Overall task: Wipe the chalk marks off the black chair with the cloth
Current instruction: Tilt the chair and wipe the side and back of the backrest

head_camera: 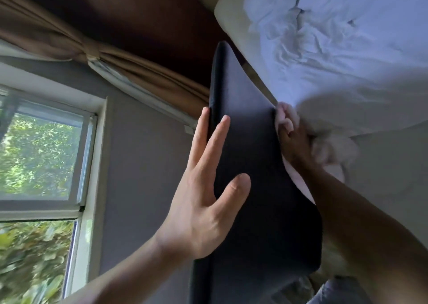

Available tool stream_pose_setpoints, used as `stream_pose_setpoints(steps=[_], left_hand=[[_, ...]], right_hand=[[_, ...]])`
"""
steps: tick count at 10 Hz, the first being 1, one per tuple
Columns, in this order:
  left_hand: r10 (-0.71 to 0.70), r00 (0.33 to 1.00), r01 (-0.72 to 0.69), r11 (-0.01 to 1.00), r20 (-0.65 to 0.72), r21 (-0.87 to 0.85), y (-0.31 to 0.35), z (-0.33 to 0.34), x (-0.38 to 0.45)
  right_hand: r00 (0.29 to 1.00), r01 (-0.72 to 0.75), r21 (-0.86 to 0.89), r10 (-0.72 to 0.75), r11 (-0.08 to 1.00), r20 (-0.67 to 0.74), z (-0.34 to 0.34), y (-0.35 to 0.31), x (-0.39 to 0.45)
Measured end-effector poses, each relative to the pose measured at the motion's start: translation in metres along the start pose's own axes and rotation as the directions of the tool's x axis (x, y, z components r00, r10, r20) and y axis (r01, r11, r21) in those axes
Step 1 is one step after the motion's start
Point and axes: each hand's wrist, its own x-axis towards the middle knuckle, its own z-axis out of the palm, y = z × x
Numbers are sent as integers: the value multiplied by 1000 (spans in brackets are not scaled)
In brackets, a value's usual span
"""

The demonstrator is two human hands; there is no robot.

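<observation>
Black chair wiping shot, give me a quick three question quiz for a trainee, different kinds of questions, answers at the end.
1. True or false: the left hand lies flat and open on the black chair.
2. Which hand grips the cloth? A) left hand B) right hand C) both
3. Fill in: behind the chair, to the right, lies a bed with ____ bedding.

Key:
1. True; its fingers are spread on the panel.
2. B; the cloth is bunched against the chair's right edge.
3. White. No chalk marks show on the visible panel.
</observation>
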Motion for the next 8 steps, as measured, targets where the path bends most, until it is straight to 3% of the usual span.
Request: stream_pose_setpoints(steps=[1, 2, 3, 4, 5, 6, 7, 8], left_hand=[[-11, 1000, 11, 1000, -6, 0, 1, 1, 1], [-22, 1000, 22, 1000, -8, 12, 0, 2, 2], [-24, 1000, 24, 1000, -3, 9, 0, 3, 1], [-7, 1000, 7, 1000, -5, 13, -1, 4, -1], [9, 1000, -9, 1000, 3, 30, -3, 5, -8], [15, 1000, -16, 1000, 13, 12, -2, 4, -17], [-9, 1000, 9, 999, 10, -33, -2, 3, -23], [-18, 1000, 19, 995, 9, -100, -5, 2, -27]], right_hand=[[997, -55, -64, 51, 996, -56, -14, 70, -44], [843, -221, -635, -183, 740, -506, -18, 151, -85], [901, -357, 16, 348, 934, -260, -28, 136, -155], [872, -392, -30, 360, 920, -331, -17, 119, -217], [837, -509, -117, 457, 853, -302, -2, 101, -260], [804, -527, -68, 471, 847, -362, 14, 59, -292], [812, -494, 13, 467, 869, -351, 29, -20, -321], [917, -313, -92, 276, 945, -288, 42, -82, -344]])
